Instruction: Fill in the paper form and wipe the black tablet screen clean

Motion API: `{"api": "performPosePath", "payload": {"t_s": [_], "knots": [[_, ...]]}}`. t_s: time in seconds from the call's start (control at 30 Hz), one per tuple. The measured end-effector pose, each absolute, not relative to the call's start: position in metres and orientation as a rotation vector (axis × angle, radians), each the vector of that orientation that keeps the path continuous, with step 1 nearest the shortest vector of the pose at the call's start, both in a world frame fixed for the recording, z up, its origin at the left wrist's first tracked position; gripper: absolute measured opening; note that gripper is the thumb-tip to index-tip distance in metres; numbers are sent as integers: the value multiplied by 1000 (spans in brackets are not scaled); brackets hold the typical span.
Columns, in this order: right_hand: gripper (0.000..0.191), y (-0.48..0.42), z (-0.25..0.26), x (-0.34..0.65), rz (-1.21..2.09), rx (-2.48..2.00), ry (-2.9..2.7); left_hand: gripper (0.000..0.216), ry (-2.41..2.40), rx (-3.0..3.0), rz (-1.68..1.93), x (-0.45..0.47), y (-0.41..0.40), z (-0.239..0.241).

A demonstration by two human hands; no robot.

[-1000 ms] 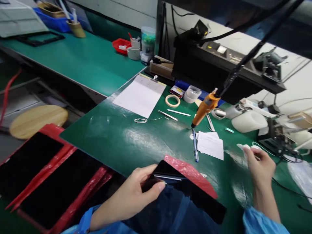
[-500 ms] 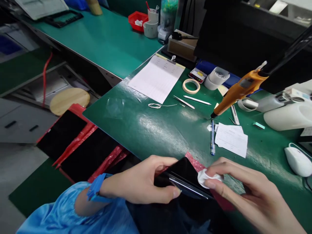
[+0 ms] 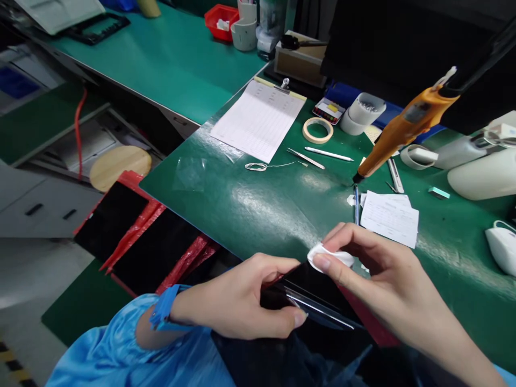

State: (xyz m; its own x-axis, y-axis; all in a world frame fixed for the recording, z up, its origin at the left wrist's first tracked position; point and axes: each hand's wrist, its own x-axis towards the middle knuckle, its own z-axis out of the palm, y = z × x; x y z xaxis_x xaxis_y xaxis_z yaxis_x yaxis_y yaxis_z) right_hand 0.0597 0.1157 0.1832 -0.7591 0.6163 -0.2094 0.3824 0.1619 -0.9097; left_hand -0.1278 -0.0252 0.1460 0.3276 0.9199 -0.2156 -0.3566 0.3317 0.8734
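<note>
My left hand (image 3: 245, 301) grips the left end of a glossy black panel (image 3: 322, 295), its thumb along the near edge. The panel is tilted at the bench's front edge, and its exact kind cannot be made out. Pinched between the thumb and fingers of my right hand (image 3: 363, 263) is a white wiping cloth (image 3: 330, 258), which touches the panel's far corner. Red wrap (image 3: 368, 317) shows under the panel's right side. My right hand hides part of a blue pen (image 3: 357, 204) lying beyond it.
An orange electric screwdriver (image 3: 407, 131) hangs above the bench. Around it lie paper slips (image 3: 389, 217), a tape roll (image 3: 317, 130), tweezers (image 3: 306, 158) and a clipboard sheet (image 3: 260, 118). A white mouse (image 3: 502, 247) sits at right. Black panels in red wrap (image 3: 157, 250) stand at lower left.
My right hand has moved the cloth up and left, from the panel's right part to its far corner. My left hand keeps its grip. The view has shifted slightly.
</note>
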Motion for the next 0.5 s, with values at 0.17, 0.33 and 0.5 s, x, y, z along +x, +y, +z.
{"api": "performPosePath", "payload": {"t_s": [0.17,0.33,0.5], "knots": [[42,108,189,67,1680,-1017,-2195,14,833,842,996,-129,-29,149],[43,104,191,87,1652,-1107,-2235,10,853,838,984,-129,-29,148],[41,104,187,95,1609,-1129,-2238,11,850,816,951,-128,-27,146]]}}
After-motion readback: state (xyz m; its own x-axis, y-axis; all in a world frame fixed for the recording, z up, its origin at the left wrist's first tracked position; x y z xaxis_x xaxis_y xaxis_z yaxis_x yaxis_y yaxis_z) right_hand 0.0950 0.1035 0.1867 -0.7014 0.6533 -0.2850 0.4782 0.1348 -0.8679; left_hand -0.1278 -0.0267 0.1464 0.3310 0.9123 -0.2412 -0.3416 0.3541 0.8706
